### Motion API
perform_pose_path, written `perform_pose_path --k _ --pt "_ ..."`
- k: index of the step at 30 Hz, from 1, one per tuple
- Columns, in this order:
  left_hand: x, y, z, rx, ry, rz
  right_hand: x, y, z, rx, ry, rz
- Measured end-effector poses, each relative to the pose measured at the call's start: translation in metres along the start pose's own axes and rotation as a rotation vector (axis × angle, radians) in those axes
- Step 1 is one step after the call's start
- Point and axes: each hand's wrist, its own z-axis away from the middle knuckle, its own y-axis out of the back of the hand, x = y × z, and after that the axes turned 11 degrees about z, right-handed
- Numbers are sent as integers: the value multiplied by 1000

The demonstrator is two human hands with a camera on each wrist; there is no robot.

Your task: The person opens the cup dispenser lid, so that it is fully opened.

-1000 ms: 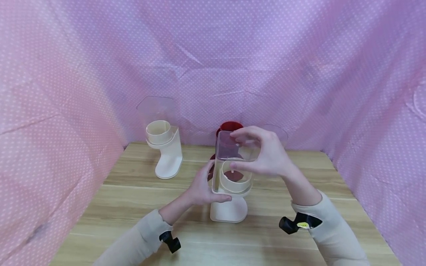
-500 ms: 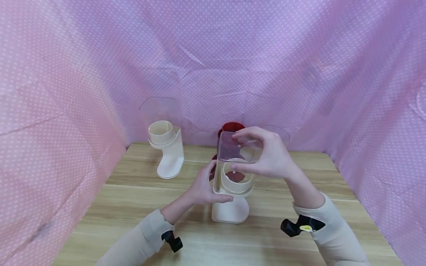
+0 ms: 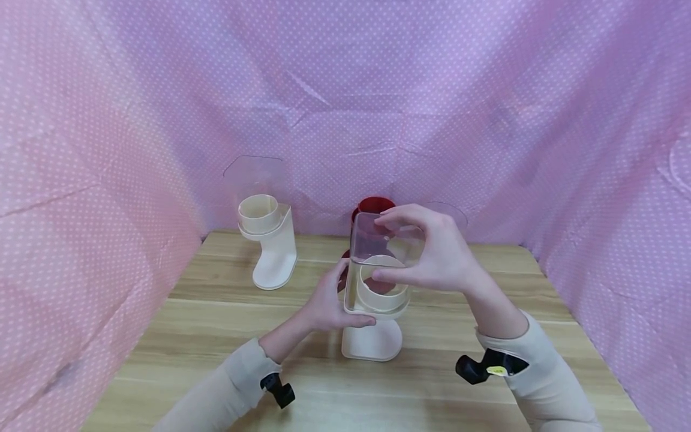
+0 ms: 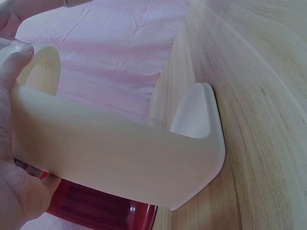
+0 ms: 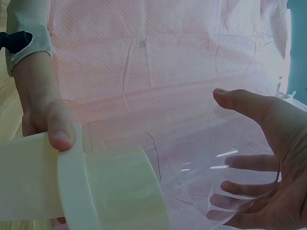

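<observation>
On the table stands a cream-white stand point(image 3: 372, 342) with a round ring point(image 3: 383, 297) at its top. My left hand point(image 3: 326, 300) grips its upper end from the left, the thumb over the near edge; the left wrist view shows the palm against the tall back panel point(image 4: 96, 143). A clear plastic container point(image 3: 364, 237) rises above the ring. My right hand point(image 3: 439, 249) holds it from the right, thumb on the near side and fingers bent round the far side. In the right wrist view the fingers point(image 5: 254, 163) show through the clear plastic wall.
A similar red stand point(image 3: 376, 205) sits close behind, mostly hidden by the hands and the cream one. At the back left is another cream stand point(image 3: 274, 264) with a clear piece point(image 3: 254, 171) above it. Pink dotted cloth point(image 3: 345, 90) hangs around the wooden table point(image 3: 216, 324).
My right hand has come down slightly with the clear container against the ring. The left hand keeps its grip, and the stands stay in place.
</observation>
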Motion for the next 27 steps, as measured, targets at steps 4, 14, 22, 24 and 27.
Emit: perform_pose_path --k 4,14,22,24,27 --pt "1 0 0 -2 5 -20 2 2 -4 -1 -17 -11" --pt "1 -2 0 -2 14 -10 6 6 -6 -17 -64 5" --pt "0 -5 2 0 19 1 -1 29 0 60 -91 28" --pt "0 -5 2 1 13 1 -2 42 1 104 -108 44" --pt "0 -6 2 3 -3 -3 -2 66 2 190 -162 86"
